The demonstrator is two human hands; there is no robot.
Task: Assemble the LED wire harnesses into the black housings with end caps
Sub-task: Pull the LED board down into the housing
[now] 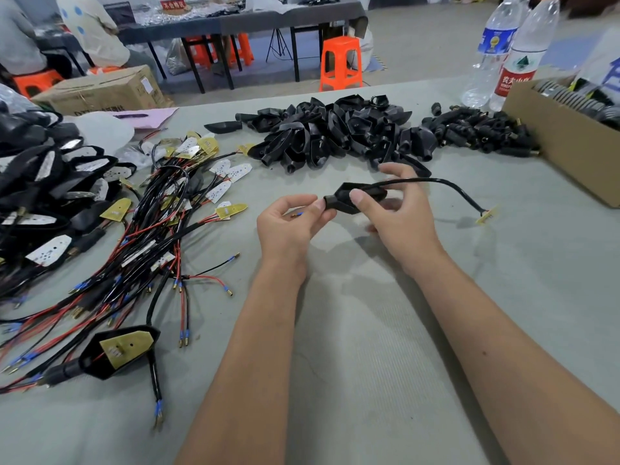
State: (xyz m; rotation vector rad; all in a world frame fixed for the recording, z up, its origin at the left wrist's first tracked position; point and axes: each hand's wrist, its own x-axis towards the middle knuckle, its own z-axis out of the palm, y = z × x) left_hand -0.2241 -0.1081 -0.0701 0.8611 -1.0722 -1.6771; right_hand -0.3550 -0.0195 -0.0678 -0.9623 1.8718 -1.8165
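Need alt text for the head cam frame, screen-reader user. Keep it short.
Two bare hands hold a black plastic housing above a grey table: the right hand grips its body, the left hand pinches its narrow end beside the wire tips, and a black cable trails right to a small yellow LED board. Loose black housings lie heaped behind, tangled red-and-black wire harnesses at left.

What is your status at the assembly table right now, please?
Right hand grips black housing. Left hand pinches wire end at its neck. LED board trails outside on the cable. Nothing in the way.
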